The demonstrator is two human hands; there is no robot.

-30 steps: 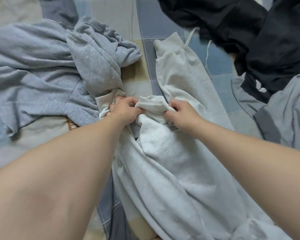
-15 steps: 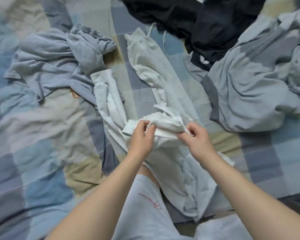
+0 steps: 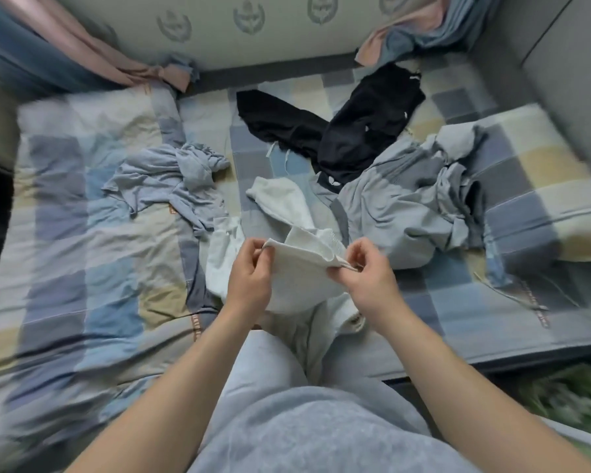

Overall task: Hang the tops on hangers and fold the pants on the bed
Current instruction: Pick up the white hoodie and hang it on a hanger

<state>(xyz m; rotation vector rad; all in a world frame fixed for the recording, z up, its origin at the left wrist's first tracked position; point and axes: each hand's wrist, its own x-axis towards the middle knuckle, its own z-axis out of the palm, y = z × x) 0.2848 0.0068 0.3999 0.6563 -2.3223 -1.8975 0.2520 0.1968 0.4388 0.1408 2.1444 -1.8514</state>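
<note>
Left hand (image 3: 251, 271) and right hand (image 3: 367, 273) each pinch, thumb against curled fingers, an edge of what appear to be white soft-knit sweatpants (image 3: 301, 278). The held part is lifted just above the checked blue-and-cream bed cover (image 3: 82, 233), and the rest trails down onto the bed in front of the person. The cloth looks light, limp and hard to damage, and likely to sag and bunch unless held at two spread points. The ribbed white band (image 3: 325, 240) beside the fingers seems the firmest place to hold.
</note>
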